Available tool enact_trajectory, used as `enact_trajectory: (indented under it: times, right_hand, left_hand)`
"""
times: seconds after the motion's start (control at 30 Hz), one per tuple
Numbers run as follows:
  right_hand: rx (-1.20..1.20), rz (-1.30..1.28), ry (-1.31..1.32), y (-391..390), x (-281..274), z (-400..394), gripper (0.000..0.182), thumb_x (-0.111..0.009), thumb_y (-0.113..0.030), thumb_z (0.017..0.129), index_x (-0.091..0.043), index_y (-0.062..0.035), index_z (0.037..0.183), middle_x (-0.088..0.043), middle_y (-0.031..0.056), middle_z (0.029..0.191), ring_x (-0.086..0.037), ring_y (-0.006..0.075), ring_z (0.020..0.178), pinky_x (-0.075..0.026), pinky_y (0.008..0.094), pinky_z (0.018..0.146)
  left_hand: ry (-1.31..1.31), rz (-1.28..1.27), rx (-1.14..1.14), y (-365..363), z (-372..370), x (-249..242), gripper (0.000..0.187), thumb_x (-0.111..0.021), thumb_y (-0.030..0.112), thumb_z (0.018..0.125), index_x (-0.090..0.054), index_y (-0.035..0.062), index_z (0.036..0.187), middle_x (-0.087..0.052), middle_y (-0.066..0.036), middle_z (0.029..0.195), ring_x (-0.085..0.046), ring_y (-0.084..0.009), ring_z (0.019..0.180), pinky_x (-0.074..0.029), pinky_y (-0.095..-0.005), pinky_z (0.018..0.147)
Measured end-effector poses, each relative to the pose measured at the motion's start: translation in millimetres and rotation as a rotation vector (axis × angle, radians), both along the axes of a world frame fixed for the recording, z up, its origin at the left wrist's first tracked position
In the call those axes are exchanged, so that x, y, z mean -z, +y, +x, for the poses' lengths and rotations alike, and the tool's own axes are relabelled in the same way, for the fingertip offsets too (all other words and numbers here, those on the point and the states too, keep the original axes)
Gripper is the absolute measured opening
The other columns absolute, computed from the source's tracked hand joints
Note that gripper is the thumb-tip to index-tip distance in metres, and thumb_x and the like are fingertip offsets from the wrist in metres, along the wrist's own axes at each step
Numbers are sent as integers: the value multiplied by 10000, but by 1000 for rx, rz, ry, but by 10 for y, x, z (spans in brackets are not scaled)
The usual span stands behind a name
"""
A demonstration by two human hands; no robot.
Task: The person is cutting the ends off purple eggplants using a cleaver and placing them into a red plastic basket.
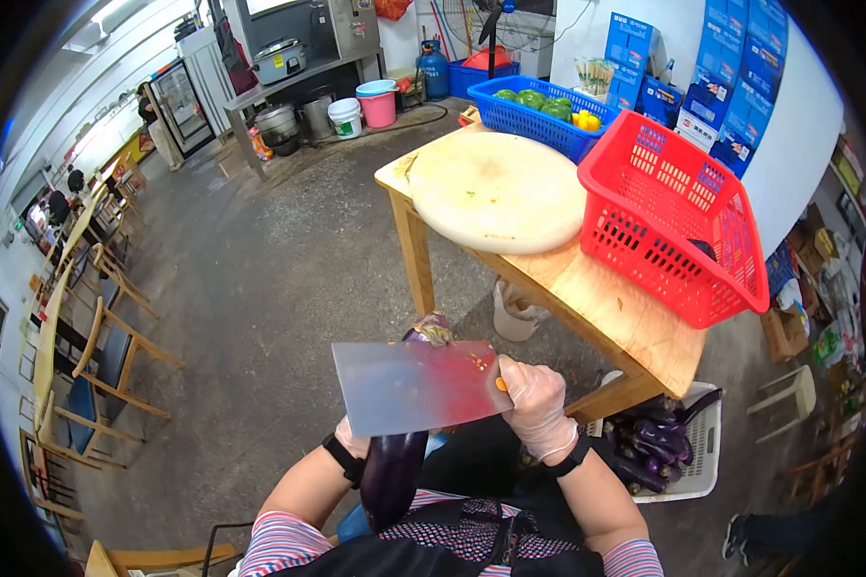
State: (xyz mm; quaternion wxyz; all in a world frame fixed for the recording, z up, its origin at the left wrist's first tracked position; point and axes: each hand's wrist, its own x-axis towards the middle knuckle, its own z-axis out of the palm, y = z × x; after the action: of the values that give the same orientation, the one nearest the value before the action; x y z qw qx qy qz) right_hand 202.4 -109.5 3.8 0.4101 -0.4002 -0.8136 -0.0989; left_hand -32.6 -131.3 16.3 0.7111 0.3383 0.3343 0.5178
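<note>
My right hand (539, 409), in a clear plastic glove, is closed on the handle of a cleaver (414, 385). The cleaver's broad blade lies across the middle of a long purple eggplant (392, 481). Its stem end shows above the blade, and its rounded lower end hangs close to my apron. My left hand (354, 440), gloved too, is on the eggplant, its fingers hidden behind the blade. Small orange and pale bits stick to the blade near the handle.
Ahead stands a wooden table (635, 322) with a round cutting board (500, 188), a red basket (664, 231) and a blue basket (524, 120) of green and yellow vegetables. Low at right, a white crate (707, 452) holds several eggplants. A white bucket (517, 313) sits under the table; chairs (115, 375) line the left.
</note>
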Motion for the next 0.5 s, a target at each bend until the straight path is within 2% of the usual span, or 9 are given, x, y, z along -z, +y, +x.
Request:
enact_trajectory:
  times: [0.17, 0.27, 0.33, 0.5]
  right_hand:
    - [49, -132, -126, -41, -92, 107, 152, -683, -135, 777, -578, -69, 863, -581, 94, 653, -607, 278, 566, -473, 369, 513]
    - [48, -152, -190, -35, -144, 127, 164, -675, -164, 810, -542, -73, 842, -584, 86, 648, -609, 264, 557, -481, 367, 520]
    - [46, -183, -173, -39, -148, 100, 163, -673, -156, 814, -533, -74, 829, -589, 93, 650, -618, 273, 566, -485, 375, 522]
    - [42, -300, -121, -41, -160, 28, 147, -660, -132, 826, -525, -72, 823, -600, 119, 658, -638, 303, 598, -498, 399, 534]
  left_hand:
    - [-131, -147, 86, -33, -202, -33, 469, -749, 155, 823, -574, 14, 1235, -663, -112, 1115, -650, -188, 1016, -514, -322, 935]
    - [-100, -197, 77, 12, -175, -63, 451, -747, 145, 819, -587, -5, 1214, -667, -102, 1092, -655, -187, 979, -521, -313, 908]
    - [71, -136, 60, 5, -147, -128, 421, -703, 84, 812, -568, -29, 1195, -653, -164, 1099, -672, -234, 950, -562, -345, 849]
    - [80, -147, 117, 36, -85, -268, 538, -670, 62, 778, -503, -29, 1281, -611, -137, 1176, -626, -213, 1035, -505, -298, 918]
